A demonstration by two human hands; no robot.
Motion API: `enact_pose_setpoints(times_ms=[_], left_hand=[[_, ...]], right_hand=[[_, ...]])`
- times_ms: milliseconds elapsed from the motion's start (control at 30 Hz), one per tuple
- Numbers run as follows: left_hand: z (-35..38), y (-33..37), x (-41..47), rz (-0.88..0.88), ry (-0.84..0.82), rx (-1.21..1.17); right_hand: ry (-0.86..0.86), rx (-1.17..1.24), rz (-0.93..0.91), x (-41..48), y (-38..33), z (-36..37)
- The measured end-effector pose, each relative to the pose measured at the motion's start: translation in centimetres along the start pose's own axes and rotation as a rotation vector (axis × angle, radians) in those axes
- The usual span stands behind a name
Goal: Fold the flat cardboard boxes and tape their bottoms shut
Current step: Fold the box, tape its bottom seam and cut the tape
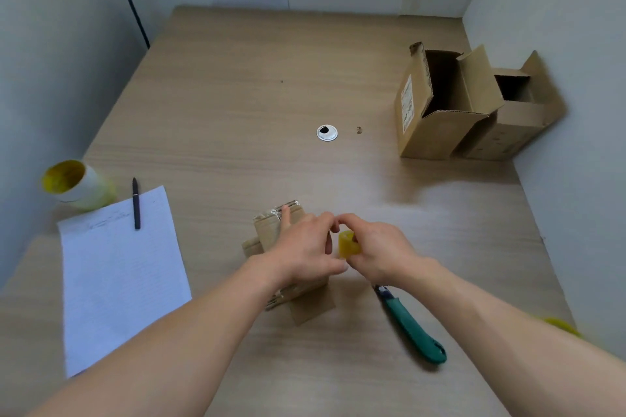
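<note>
Where the hands are meeting: over a small cardboard box (306,306) that is lying at the near middle of the bench (257,78).
Left hand (305,249): lying on top of the box, its index finger stretching straight out along the cardboard. The other fingers are bending toward the right hand, and I cannot tell whether they are pinching anything.
Right hand (381,247): curling round a small yellow tape roll (349,246) and holding it just beside the box's right edge, thumb and forefinger reaching up to the left fingertips.
Box surface: clear tape is shining at its far end, by the index finger.
Knife (411,327): green-handled, lying on the bench, its blade end disappearing under the right wrist.
Paper (125,274): a lined sheet lying at the near left, with a dark pen (136,203) resting across its far edge.
Big tape roll (76,184): sitting beyond the sheet, by the left wall.
Folded boxes: a taller open box (437,132) and a lower open box (508,135) are standing side by side, touching, at the far right against the wall, flaps up.
</note>
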State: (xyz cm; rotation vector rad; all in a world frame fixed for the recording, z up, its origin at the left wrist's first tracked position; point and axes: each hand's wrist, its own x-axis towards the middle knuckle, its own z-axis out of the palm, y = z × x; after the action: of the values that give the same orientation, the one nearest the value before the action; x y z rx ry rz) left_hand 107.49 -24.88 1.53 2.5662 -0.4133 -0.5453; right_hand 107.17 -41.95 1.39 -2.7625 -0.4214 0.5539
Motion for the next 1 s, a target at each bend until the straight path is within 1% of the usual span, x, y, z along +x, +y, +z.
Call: enact_pose_setpoints(times_ms=[67,133,267,367,433,500,567,733,867,933,1000], left_hand=[[0.4,-1.1,-1.0,0.073,0.030,0.095],[0.9,-1.5,-1.4,0.110,0.048,0.147],[1.2,-1.5,-1.3,0.137,0.053,0.194],[1.2,-1.5,-1.3,0.138,0.059,0.217],[1.3,-1.3,-1.4,0.132,0.052,0.241],[1.3,-1.2,-1.5,0.134,0.039,0.262],[1.3,-1.3,-1.6,0.128,0.035,0.262],[1.7,-0.5,-1.0,0.036,0.024,0.261],[1.8,0.3,-0.6,-0.049,0.069,0.290],[2.0,0.4,-0.6,-0.042,0.099,0.307],[2.3,0.2,-0.6,-0.014,0.126,0.255]], right_hand=[[-0.041,0.007,-0.021,0.2,0.2,0.1],[-0.071,0.007,-0.036,0.4,0.1,0.2],[-0.159,-0.007,0.015,1.3,-0.6,-0.1],[-0.150,-0.002,0.062,2.2,-0.9,-0.4],[-0.107,-0.095,0.044,2.3,-0.9,-0.5],[-0.025,-0.249,-0.032,2.2,-0.4,-0.6],[0.054,-0.290,-0.056,2.1,0.5,-1.1],[0.220,-0.171,-0.022,1.6,0.9,-2.5],[0.281,-0.067,0.070,0.6,0.3,-2.9],[0.321,-0.010,0.134,0.0,0.3,-2.6],[0.356,0.047,0.202,-0.4,0.5,-2.3]])
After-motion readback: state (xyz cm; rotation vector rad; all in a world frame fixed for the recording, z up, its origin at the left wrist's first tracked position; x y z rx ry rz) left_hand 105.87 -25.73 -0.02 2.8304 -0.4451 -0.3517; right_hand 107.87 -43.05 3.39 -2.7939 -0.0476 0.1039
